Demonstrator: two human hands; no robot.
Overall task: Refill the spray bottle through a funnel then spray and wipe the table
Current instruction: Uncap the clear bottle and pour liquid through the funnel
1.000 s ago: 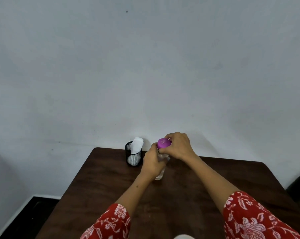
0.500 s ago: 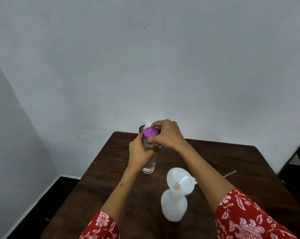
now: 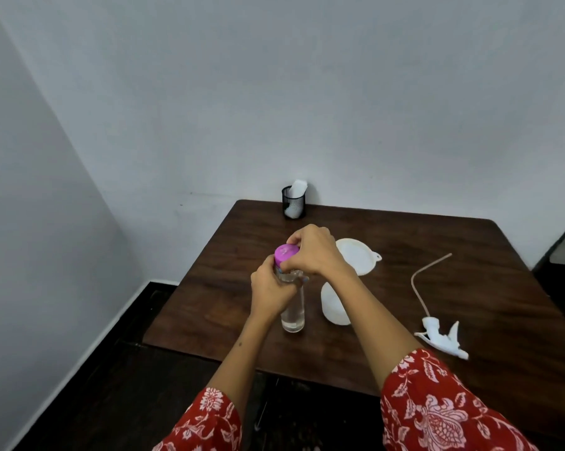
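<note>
While the left hand [image 3: 269, 292] wraps around the upper body of a clear water bottle [image 3: 293, 312], the right hand [image 3: 313, 252] pinches its purple cap [image 3: 286, 253] from above. That bottle stands upright near the left front of a dark wooden table [image 3: 421, 242]. Just right of it, partly hidden by the right forearm, stands the white spray bottle [image 3: 333, 307] with a white funnel [image 3: 359, 260] seated in its neck. Well apart to the right, the spray head [image 3: 442, 340] lies on its side on the wood, its thin tube [image 3: 419, 281] curving toward the far edge. At the far edge, against the wall, a black mesh cup [image 3: 294, 203] holds a white cloth [image 3: 298, 187]. Plain grey-white walls [image 3: 339, 92] meet in a corner on the left, with a pale skirting strip above a dark floor [image 3: 79, 385]. Red floral sleeves [image 3: 437, 408] cover both arms near the camera.
</note>
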